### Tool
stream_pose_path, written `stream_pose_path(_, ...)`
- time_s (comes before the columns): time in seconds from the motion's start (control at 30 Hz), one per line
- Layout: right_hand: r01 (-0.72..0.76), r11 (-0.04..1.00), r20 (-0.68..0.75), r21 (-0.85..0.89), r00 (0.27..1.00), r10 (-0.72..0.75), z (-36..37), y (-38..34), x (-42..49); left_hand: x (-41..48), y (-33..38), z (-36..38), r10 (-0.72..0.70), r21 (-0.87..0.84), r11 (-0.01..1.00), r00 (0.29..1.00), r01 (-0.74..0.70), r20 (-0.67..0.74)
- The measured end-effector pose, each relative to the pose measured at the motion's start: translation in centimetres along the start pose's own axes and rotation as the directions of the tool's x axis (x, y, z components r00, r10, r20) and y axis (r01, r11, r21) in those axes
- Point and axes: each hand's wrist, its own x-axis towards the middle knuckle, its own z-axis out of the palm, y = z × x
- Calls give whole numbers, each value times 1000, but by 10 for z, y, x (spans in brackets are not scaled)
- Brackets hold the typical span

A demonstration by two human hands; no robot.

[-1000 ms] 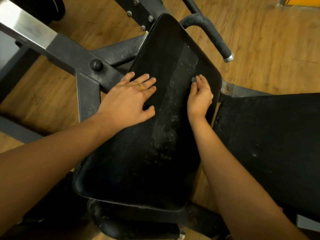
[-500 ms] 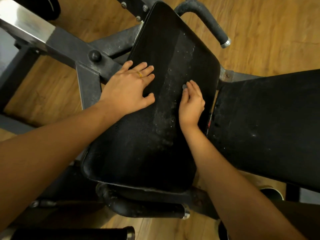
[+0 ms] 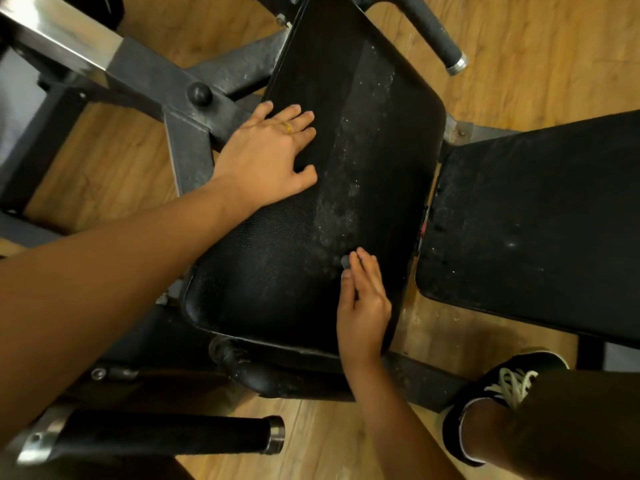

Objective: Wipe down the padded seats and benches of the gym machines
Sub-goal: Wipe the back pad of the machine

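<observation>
Padded seat (image 3: 363,150), black and dust-streaked, lies beneath both grips. Left grip (image 3: 266,157) rests flat on it, released, fingers spread. Right grip (image 3: 363,306), fingers straight and unclenched, presses a small dark object (image 3: 345,260) at its fingertips against the seat.

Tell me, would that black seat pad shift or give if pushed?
Probably won't move: the seat pad sits on a steel frame. Its pebbled skin likely grips the left hand lying flat on it. Being padded, it may dent slightly.
</observation>
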Motion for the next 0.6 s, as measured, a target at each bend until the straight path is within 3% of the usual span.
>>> stream_pose_path(0.13, 202, 979, 108, 27, 973, -203, 3, -19, -9, 0, -1, 0, 2, 0, 1000, 1000, -2, 3)
stream_pose_path(0.23, 388, 915, 196, 115, 894, -403, 19, -48, -14, 1, -1, 2, 11, 5, 1000, 1000, -11, -6)
stream_pose_path(0.37, 543, 826, 258, 152, 785, -564, 20, -48, 2, 1, -1, 1, 11, 21, 1000, 1000, -11, -6)
stream_pose_path(0.43, 536, 835, 268, 125, 792, -549, 11, -28, 6, 1, -1, 2, 9, 23, 1000, 1000, -9, 0)
stream_pose_path(0.6, 219, 976, 64, 10, 974, -219, -12, 28, 17, 2, -2, 2, 6, 21, 1000, 1000, -6, 3)
